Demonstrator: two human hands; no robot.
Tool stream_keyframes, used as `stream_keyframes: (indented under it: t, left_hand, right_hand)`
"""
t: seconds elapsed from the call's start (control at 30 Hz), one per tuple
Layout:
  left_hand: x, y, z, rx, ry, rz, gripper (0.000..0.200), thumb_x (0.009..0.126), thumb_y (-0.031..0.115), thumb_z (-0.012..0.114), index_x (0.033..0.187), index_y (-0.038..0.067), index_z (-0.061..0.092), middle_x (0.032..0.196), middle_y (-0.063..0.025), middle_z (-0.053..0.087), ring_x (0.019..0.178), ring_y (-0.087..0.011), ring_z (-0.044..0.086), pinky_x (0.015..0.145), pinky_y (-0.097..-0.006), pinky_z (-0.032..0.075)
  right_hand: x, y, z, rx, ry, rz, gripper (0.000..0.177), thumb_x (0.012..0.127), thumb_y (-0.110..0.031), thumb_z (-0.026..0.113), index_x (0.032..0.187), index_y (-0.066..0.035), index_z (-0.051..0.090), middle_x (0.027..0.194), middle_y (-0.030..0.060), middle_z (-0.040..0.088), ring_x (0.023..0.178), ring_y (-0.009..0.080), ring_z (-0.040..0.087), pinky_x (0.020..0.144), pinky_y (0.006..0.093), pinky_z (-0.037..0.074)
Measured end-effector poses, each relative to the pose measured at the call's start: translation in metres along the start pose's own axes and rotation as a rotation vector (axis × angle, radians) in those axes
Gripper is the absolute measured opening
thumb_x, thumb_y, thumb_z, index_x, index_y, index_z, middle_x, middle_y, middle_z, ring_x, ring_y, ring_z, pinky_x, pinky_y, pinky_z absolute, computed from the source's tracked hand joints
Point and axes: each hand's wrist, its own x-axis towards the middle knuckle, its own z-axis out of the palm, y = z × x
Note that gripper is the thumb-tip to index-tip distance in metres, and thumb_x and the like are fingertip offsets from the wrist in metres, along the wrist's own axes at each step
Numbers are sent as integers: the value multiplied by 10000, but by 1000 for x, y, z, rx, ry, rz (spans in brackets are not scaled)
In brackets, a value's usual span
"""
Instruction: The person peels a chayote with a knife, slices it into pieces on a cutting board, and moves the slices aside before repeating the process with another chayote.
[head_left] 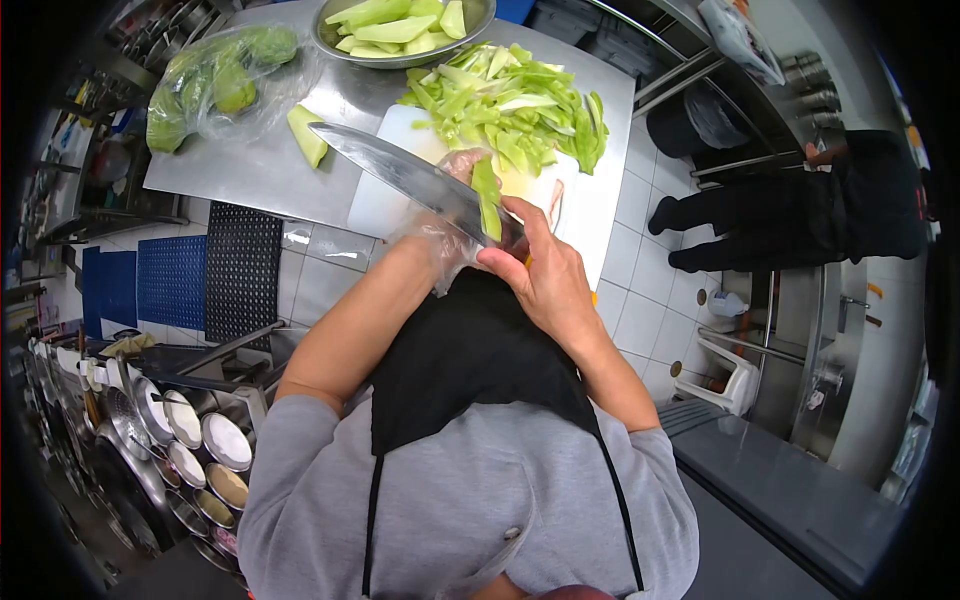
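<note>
My right hand (548, 275) grips a large kitchen knife (400, 178), its broad blade pointing up and left above the white cutting board (372, 205). My left hand (445, 232) wears a clear plastic glove and is mostly hidden behind the blade. Its bent fingers show beyond the blade, closed around a green vegetable piece (487, 200), which overlaps the blade near the handle. Green peelings (515, 105) are heaped across the far side of the board. To the left of the board, a pale green wedge (307, 137) lies on the metal table (240, 185).
At the table's back stands a metal bowl (403, 60) of peeled pale green wedges. A clear plastic bag (222, 85) of whole green vegetables lies at the left. Another person (800, 205) in dark clothes stands to the right. Lower left are several containers (227, 440).
</note>
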Motion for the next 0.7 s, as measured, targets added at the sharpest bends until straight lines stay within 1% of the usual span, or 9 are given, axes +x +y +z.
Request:
stream_keyframes:
  t: [0.1,0.2,0.23,0.27,0.37,0.4,0.5,0.6,0.7]
  left_hand:
    - [14,-9,-18,152,-117,-53,344,1000,373,656,1218,110,623,876,-56,656,723,-204,651,647,-357,572]
    - [22,-12,-18,26,-118,41,343,1018,377,620,1236,112,619,887,-73,660,751,-200,665,655,-342,573]
    - [18,-7,-12,-18,-116,76,344,1023,378,608,1242,113,618,891,-79,661,761,-198,670,657,-337,573]
    - [13,-2,-6,-41,-83,68,355,1036,385,577,1247,101,606,882,-88,649,754,-200,657,659,-349,571]
    - [26,8,-16,79,-24,191,360,1042,388,562,1229,83,606,859,-83,629,719,-203,635,653,-353,565]
    - [20,12,-10,73,8,239,326,1048,387,542,1163,87,599,842,-74,612,663,-199,607,621,-355,554]
    - [34,22,-15,34,-17,138,281,1048,380,541,1078,104,583,839,-69,606,628,-193,598,582,-353,538]
    - [25,25,-5,30,37,142,274,1042,374,551,1023,101,563,828,-62,600,605,-181,590,547,-342,519]
    - [17,23,1,84,75,244,276,1032,369,565,984,97,568,811,-51,591,593,-170,586,528,-327,504]
  right_hand:
    - [5,7,1,41,-11,58,711,931,-476,742,1421,-37,471,898,254,723,792,425,725,702,486,563]
    - [6,6,-6,36,-15,162,723,933,-481,742,1424,-25,469,867,255,722,784,432,726,702,491,561]
    - [4,6,-6,9,-17,148,733,928,-488,744,1424,-23,470,874,256,723,782,430,728,700,491,564]
    - [-1,5,-7,-19,-18,132,742,924,-496,746,1425,-21,472,881,256,725,779,428,730,699,490,567]
    - [-15,10,-5,-119,21,60,775,905,-516,754,1428,-17,477,879,242,730,760,409,736,679,479,578]
    - [-18,11,-3,-153,40,34,786,898,-523,757,1429,-15,478,875,235,731,752,401,738,670,475,581]
    - [-21,13,-1,-197,69,52,807,882,-530,765,1429,-9,481,884,227,730,735,373,744,648,457,589]
    - [-20,14,0,-186,81,39,805,881,-520,769,1427,-4,480,875,218,728,727,361,745,631,451,586]
    - [-19,15,1,-186,74,53,787,890,-509,766,1419,1,484,878,220,731,729,369,745,638,453,585]
